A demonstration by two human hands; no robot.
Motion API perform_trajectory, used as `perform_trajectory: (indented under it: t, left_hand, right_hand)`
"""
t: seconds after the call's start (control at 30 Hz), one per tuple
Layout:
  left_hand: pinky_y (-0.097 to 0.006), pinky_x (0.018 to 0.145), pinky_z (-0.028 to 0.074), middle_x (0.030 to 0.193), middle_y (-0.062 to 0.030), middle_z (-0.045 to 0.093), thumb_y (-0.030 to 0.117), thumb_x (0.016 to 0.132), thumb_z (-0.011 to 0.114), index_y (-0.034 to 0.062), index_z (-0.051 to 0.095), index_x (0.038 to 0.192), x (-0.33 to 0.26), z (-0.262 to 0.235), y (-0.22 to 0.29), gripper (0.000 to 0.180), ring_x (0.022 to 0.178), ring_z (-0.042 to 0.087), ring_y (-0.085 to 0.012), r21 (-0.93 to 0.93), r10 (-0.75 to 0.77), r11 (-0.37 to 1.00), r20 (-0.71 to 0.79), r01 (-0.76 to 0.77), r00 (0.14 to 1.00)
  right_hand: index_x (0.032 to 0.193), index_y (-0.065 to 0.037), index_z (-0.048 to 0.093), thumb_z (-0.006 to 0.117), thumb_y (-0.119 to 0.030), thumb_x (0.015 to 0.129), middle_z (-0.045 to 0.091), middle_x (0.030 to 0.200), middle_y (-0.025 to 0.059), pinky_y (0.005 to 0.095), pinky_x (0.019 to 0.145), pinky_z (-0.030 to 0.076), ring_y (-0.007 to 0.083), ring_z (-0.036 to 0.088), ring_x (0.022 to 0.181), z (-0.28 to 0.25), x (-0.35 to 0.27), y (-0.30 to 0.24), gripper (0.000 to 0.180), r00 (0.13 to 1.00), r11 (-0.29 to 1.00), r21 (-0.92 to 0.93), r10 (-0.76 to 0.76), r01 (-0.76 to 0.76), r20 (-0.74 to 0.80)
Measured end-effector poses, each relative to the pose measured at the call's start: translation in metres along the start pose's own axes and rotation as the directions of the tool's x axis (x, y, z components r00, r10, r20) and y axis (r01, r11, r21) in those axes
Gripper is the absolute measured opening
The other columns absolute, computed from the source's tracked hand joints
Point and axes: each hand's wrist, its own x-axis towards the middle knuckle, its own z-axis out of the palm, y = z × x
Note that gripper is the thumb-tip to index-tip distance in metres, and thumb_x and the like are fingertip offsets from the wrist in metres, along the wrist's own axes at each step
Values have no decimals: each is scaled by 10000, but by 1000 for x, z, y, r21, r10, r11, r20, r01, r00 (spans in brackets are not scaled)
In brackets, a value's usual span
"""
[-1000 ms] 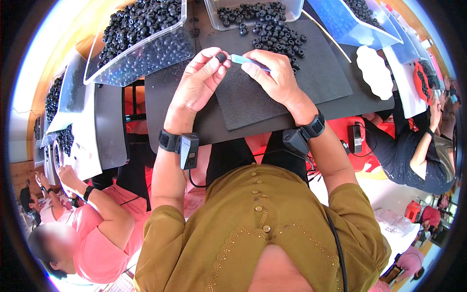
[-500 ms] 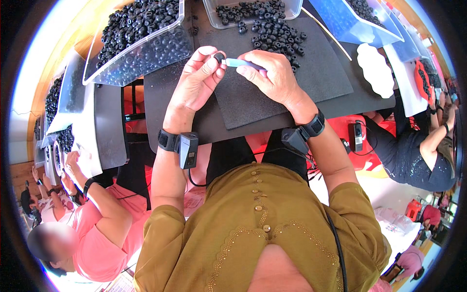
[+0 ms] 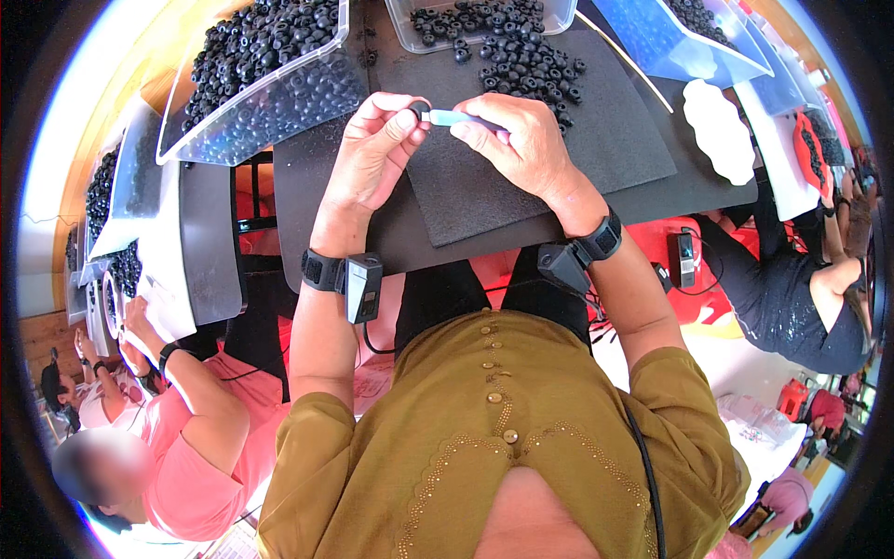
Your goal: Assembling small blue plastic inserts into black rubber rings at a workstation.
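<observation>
Between the thumb and fingers of my left hand [image 3: 377, 149] is a small round black part [image 3: 419, 110], like the ring-shaped black parts piled on the table. My right hand [image 3: 521, 140] grips a slim pen-like tool [image 3: 449, 117] with a light-blue front and a darker handle. The tool's pale tip meets the right side of the part; the exact contact is too small to make out. Both hands are close together above the dark table. Just beyond my right hand lies a heap of loose black parts [image 3: 526, 70] on a dark mat [image 3: 596, 149].
A clear bin [image 3: 261, 102] full of black parts stands at the far left, and another clear tray [image 3: 484, 47] at the far middle. A thin pale stick [image 3: 629, 65] and a white wavy-edged piece [image 3: 717, 135] lie at the right. Other people sit on both sides.
Both hands keep nearly the same place and grips, with only a slight shift of the fingers and tool. The person at the right has moved an arm.
</observation>
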Motion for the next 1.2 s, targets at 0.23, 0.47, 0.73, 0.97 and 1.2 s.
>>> perform_trajectory:
  t: [0.23,0.47,0.73,0.97,1.2]
  left_hand:
    - [-253,813,525,1012,-75,670,60,928,630,40,623,1050,1,-1,-1,123,889,628,-135,-30,-27,999,17,27,1000]
    - [-259,815,526,1001,-72,667,70,925,639,52,624,1045,1,-5,0,123,883,626,-138,-53,-39,998,59,42,997]
    - [-243,754,457,989,-76,607,136,894,690,95,604,1009,-11,20,0,149,801,531,-145,-39,-128,990,146,135,981]
    - [-248,809,525,1000,-68,674,56,919,650,41,623,1017,-7,16,-4,104,875,627,-123,92,-112,990,22,109,994]
    - [-258,822,529,1002,-57,680,47,920,644,42,628,1041,-6,20,-9,122,861,630,-127,79,-73,994,33,70,997]
  right_hand:
    - [912,-81,689,652,-307,893,652,779,101,381,586,495,304,639,672,-1,0,0,229,1000,1000,1,-7,7,-11]
    - [910,-78,690,648,-287,900,650,765,108,376,579,489,306,638,669,2,1,1,214,999,999,29,-25,26,-33]
    - [920,-20,666,637,-305,935,575,638,124,323,518,425,193,549,525,1,4,11,287,951,960,213,226,-181,-210]
    - [939,-16,669,660,-322,919,587,676,24,250,580,412,72,532,632,-2,5,6,307,979,893,403,198,-199,45]
    - [963,-16,659,729,-291,870,631,759,6,220,641,433,54,556,699,-3,3,5,299,980,897,395,163,-196,116]
